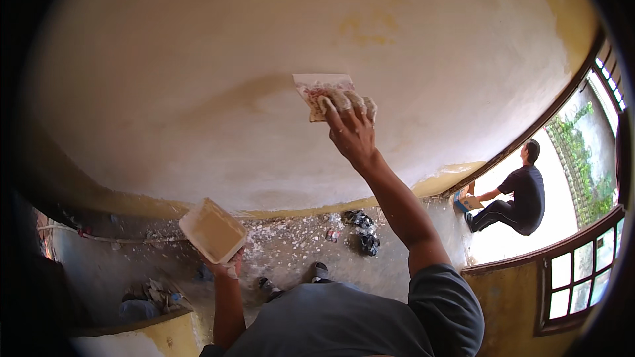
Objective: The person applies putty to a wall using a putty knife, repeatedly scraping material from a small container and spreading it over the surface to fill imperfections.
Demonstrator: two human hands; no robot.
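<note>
My right hand (352,125), its fingers crusted with pale paste, presses a flat, smeared putty spreader (320,87) against the wall (231,46). Most of the wall wears a whitish coat, with a darker, damp-looking streak trailing left from the spreader. Lower and to the left, my left hand (229,267) grips a shallow pale rectangular tray (189,226) from beneath. A smooth beige layer, which looks like putty, covers its inside. The fingers under the tray are partly hidden.
White flakes litter the grey floor (284,246) around black plastic bags (368,241). At right, another person (526,192) squats in a bright doorway beside a cardboard box (467,199). A dark-framed window (582,271) stands lower right. Debris (159,294) lies near a low wall.
</note>
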